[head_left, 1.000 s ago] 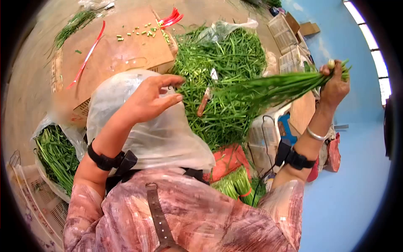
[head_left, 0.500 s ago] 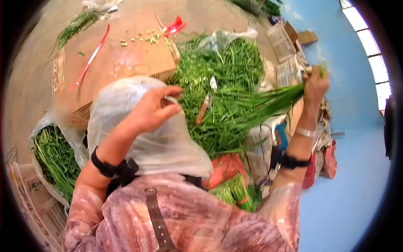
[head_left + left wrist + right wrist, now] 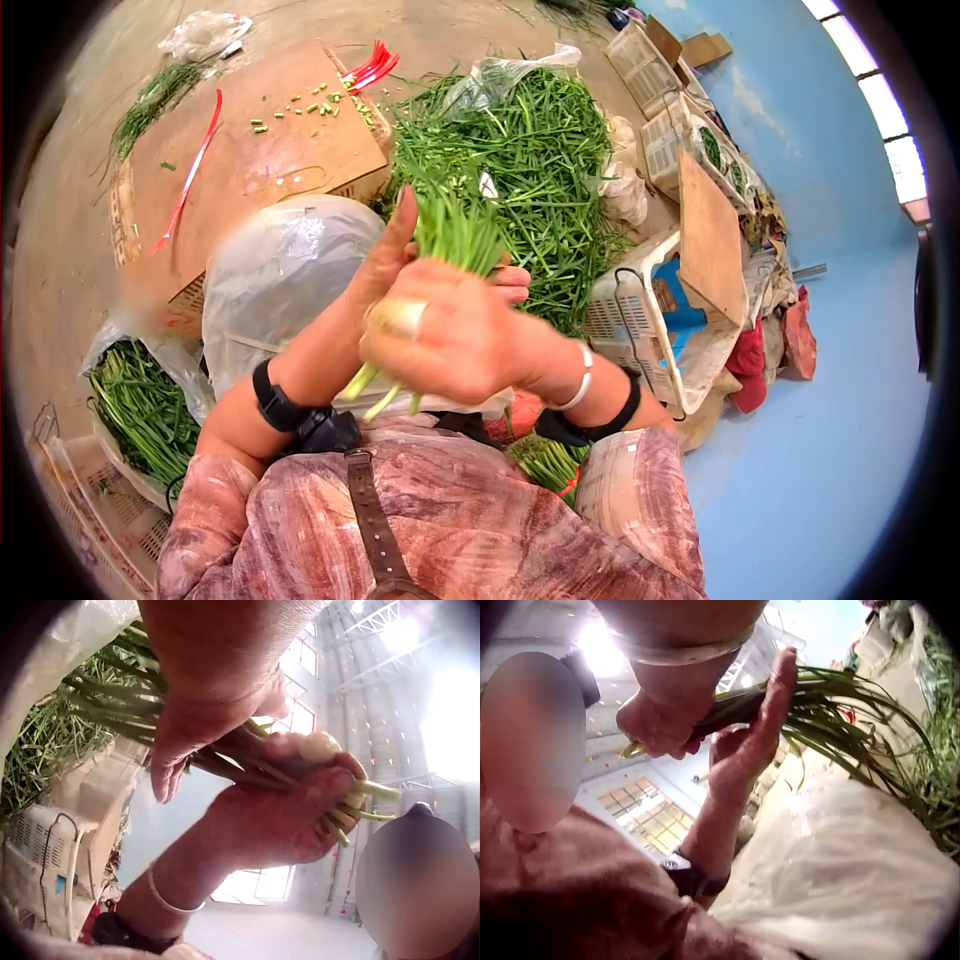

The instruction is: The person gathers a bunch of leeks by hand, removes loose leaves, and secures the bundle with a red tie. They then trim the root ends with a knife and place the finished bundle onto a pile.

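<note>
My right hand [image 3: 445, 335] grips a bunch of long green stalks [image 3: 455, 230] near its pale cut ends, in front of my chest. Those ends stick out below the fist, and a pale wrap [image 3: 398, 316] shows on that hand. Behind the bunch is my left hand [image 3: 385, 255], its thumb up and its palm against the stalks. In the right wrist view the left hand [image 3: 742, 754] has straight fingers touching the stalks, whose leaves trail toward the heap. Beyond lies a big heap of cut greens [image 3: 550, 150]. A knife blade [image 3: 488, 186] pokes out there, its handle hidden.
A cardboard box [image 3: 260, 170] at left bears stem bits and red strips [image 3: 372, 68]. Clear plastic [image 3: 300, 250] covers my lap. Bagged greens [image 3: 145, 400] stand at lower left. White crates [image 3: 625, 320] line the blue wall [image 3: 800, 400]; a tied bundle [image 3: 552, 465] sits near my right elbow.
The right hand has brought the bunch from far right in to my chest, and its leaves now point away from me. My left hand has come up against the stalks.
</note>
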Available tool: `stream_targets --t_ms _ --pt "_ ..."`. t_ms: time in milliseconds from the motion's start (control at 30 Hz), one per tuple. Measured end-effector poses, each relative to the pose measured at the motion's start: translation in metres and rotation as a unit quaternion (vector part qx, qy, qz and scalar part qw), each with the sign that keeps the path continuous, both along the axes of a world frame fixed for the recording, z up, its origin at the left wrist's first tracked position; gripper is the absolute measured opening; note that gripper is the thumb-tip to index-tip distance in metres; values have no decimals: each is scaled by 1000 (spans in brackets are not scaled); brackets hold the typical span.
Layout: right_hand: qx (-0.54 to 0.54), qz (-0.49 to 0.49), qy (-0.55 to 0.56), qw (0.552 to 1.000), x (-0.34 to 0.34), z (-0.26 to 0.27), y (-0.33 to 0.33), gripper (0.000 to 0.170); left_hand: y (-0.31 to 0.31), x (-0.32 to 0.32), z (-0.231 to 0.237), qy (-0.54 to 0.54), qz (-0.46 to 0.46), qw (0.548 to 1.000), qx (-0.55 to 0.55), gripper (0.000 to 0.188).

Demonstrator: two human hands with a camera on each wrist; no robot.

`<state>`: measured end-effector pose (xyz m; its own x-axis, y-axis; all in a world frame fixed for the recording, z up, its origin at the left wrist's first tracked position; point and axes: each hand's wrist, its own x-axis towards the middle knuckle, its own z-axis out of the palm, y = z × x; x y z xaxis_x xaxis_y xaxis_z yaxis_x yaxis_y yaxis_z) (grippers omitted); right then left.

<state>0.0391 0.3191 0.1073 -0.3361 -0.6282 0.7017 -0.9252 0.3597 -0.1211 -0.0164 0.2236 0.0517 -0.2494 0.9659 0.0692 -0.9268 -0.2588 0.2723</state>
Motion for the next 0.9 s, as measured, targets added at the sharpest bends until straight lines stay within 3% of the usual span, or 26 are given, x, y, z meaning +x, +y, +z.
stream_targets --t_ms 33,133,200,267,300,400,467,567,667,733,767,800,867,900 --pt "-5 6 2 1000 3 -7 -9 33 -7 5 2 -55 2 998 5 88" --pt "-56 41 3 998 0 -21 -24 27 -18 2 2 -75 35 996 -12 87" --pt "-26 44 -2 999 -6 -17 -24 26 -21 -1 -1 -34 65 997 -16 85" --pt "-11 61 7 998 -13 -12 -23 25 -21 -2 -5 -87 53 983 150 92" --pt "-7 65 14 998 -16 -11 -25 24 -23 -15 -4 39 72 993 87 99" --pt "6 87 19 996 -23 -4 -28 20 -32 -14 5 46 129 983 122 104" --pt "-15 93 30 995 -29 -5 -31 19 -39 -22 1 58 119 983 128 93" --pt "-13 105 27 994 -38 -11 -37 20 -49 -33 1 79 182 977 74 77" --pt "9 119 28 992 -49 -10 -43 23 -58 -50 0 -6 166 984 61 64" --pt "65 112 -4 992 -57 -5 -52 31 -71 -62 9 81 195 977 2 60" --pt "131 124 -59 982 -58 3 -51 45 -79 -68 20 118 217 969 -19 58" --pt "131 132 -59 981 -58 13 -53 45 -84 -75 23 117 224 967 -21 58" --pt "190 154 -128 961 -59 31 -59 56 -96 -94 27 248 307 917 -53 51" --pt "170 156 -174 957 -63 36 -57 61 -103 -103 29 267 317 908 -63 45"
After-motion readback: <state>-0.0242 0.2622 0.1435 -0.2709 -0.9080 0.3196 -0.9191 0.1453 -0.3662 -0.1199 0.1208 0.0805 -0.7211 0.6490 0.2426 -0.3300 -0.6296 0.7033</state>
